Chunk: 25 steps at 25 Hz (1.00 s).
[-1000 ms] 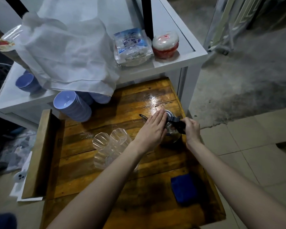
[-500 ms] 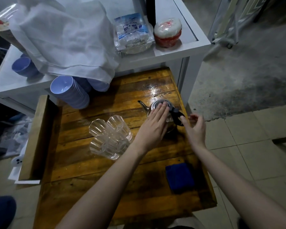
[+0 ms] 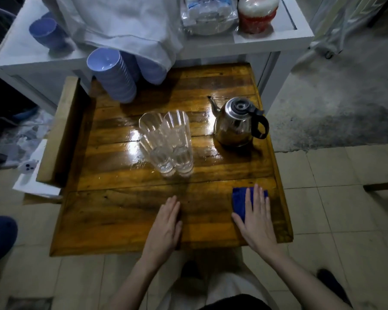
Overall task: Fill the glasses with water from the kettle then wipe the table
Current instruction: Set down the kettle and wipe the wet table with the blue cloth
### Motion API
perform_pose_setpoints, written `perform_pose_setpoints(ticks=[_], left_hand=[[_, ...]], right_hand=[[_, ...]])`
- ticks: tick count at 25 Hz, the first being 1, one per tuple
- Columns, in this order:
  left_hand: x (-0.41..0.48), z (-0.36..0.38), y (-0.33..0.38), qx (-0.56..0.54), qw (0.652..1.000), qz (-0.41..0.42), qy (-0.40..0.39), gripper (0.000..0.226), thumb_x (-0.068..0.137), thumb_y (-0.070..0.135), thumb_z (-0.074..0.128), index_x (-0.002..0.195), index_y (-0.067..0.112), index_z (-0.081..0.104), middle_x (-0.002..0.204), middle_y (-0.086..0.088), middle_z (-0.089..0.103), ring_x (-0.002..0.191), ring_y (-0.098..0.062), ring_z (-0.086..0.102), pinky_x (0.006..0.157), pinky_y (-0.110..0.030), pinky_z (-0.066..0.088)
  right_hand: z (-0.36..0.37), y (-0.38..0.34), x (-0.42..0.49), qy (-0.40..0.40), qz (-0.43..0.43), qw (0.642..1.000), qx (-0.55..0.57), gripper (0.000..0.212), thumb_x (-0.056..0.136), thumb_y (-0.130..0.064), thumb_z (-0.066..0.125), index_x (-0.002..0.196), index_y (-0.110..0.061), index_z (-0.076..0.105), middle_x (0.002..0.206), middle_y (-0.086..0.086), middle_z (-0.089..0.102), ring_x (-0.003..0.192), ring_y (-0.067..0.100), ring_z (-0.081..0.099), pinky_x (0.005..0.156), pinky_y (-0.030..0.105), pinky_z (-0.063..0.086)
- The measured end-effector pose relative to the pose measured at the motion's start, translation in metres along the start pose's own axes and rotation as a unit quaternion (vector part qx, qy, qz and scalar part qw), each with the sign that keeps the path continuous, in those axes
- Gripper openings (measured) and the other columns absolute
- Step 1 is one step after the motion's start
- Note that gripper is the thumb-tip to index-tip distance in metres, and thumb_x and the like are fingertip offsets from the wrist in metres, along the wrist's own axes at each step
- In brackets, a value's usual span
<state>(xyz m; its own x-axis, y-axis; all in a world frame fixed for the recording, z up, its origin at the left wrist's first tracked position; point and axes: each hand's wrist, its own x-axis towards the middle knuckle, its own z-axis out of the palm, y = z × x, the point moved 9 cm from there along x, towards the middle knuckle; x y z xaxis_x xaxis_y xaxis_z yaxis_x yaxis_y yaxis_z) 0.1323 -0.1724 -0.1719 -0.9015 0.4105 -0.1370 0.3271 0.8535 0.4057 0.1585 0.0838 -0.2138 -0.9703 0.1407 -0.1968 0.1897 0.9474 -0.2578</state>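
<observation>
Two hands lie flat near the tabletop's front edge; our right hand presses the blue cloth, gripping nothing; our left hand open on bare wood; glasses and kettle stand behind.

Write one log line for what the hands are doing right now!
left hand: flat on table | right hand: on blue cloth | kettle: standing, untouched | glasses: upright

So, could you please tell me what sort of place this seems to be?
Probably a small eatery or street food stall: stacks of blue bowls beside a white counter, a steel kettle and ribbed glasses on a wet wooden table, on tiled floor meeting bare concrete.
</observation>
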Motion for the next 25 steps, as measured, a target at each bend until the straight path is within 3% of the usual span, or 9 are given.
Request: perform_pose_setpoints(ticks=[5, 9, 12, 16, 19, 25], left_hand=[[-0.049, -0.006, -0.078, -0.017, 0.993, -0.1, 0.059, 0.062, 0.099, 0.045, 0.025, 0.152, 0.012, 0.022, 0.161, -0.003, 0.013, 0.15, -0.014, 0.005, 0.122, -0.036, 0.006], [-0.073, -0.018, -0.151, 0.003, 0.977, -0.176, 0.121, 0.067, 0.097, 0.047, 0.026, 0.151, 0.008, 0.021, 0.161, -0.009, 0.013, 0.149, -0.018, 0.005, 0.12, -0.024, -0.008], [-0.09, -0.031, -0.189, 0.012, 0.967, -0.211, 0.144, 0.072, 0.096, 0.052, 0.022, 0.152, 0.006, 0.017, 0.161, -0.01, 0.011, 0.149, -0.019, 0.003, 0.118, -0.022, -0.012], [-0.087, -0.057, -0.226, 0.035, 0.956, -0.236, 0.172, 0.071, 0.097, 0.051, 0.025, 0.151, 0.006, 0.019, 0.162, -0.011, 0.01, 0.15, -0.022, 0.003, 0.121, -0.042, 0.0], [-0.075, -0.069, -0.256, 0.063, 0.953, -0.254, 0.156, 0.076, 0.095, 0.056, 0.023, 0.151, 0.006, 0.019, 0.161, -0.013, 0.011, 0.15, -0.025, 0.004, 0.121, -0.047, 0.002], [-0.065, -0.064, -0.254, 0.112, 0.955, -0.234, 0.144, 0.08, 0.094, 0.061, 0.017, 0.153, 0.006, 0.014, 0.162, -0.012, 0.01, 0.15, -0.023, 0.004, 0.121, -0.044, 0.0]], right_hand=[[0.004, -0.012, 0.001, -0.008, 0.037, 0.998, -0.044, 0.087, 0.093, -0.063, 0.014, 0.155, -0.003, -0.001, 0.163, 0.02, -0.006, 0.15, 0.032, -0.01, 0.122, 0.05, 0.0], [0.016, -0.034, -0.016, -0.044, -0.031, 0.995, -0.078, 0.09, 0.09, -0.07, 0.011, 0.154, -0.011, -0.011, 0.161, 0.011, -0.021, 0.149, 0.025, -0.022, 0.12, 0.04, -0.015], [0.015, -0.043, -0.021, -0.058, -0.049, 0.996, -0.054, 0.088, 0.088, -0.072, 0.006, 0.155, -0.016, -0.009, 0.161, 0.005, -0.023, 0.148, 0.02, -0.023, 0.12, 0.038, -0.015], [0.002, -0.039, -0.01, 0.0, 0.078, 0.994, 0.074, 0.085, 0.094, -0.065, 0.017, 0.156, -0.008, 0.002, 0.164, 0.012, -0.013, 0.15, 0.022, -0.015, 0.121, 0.038, -0.01], [0.008, -0.037, -0.008, 0.027, 0.176, 0.983, 0.051, 0.087, 0.096, -0.06, 0.026, 0.155, -0.002, 0.0, 0.163, 0.02, -0.008, 0.151, 0.03, -0.01, 0.121, 0.041, -0.006], [0.003, -0.041, 0.022, 0.068, 0.135, 0.988, -0.016, 0.085, 0.097, -0.058, 0.032, 0.156, -0.004, 0.003, 0.164, 0.018, 0.002, 0.152, 0.03, -0.001, 0.122, 0.042, -0.001]])
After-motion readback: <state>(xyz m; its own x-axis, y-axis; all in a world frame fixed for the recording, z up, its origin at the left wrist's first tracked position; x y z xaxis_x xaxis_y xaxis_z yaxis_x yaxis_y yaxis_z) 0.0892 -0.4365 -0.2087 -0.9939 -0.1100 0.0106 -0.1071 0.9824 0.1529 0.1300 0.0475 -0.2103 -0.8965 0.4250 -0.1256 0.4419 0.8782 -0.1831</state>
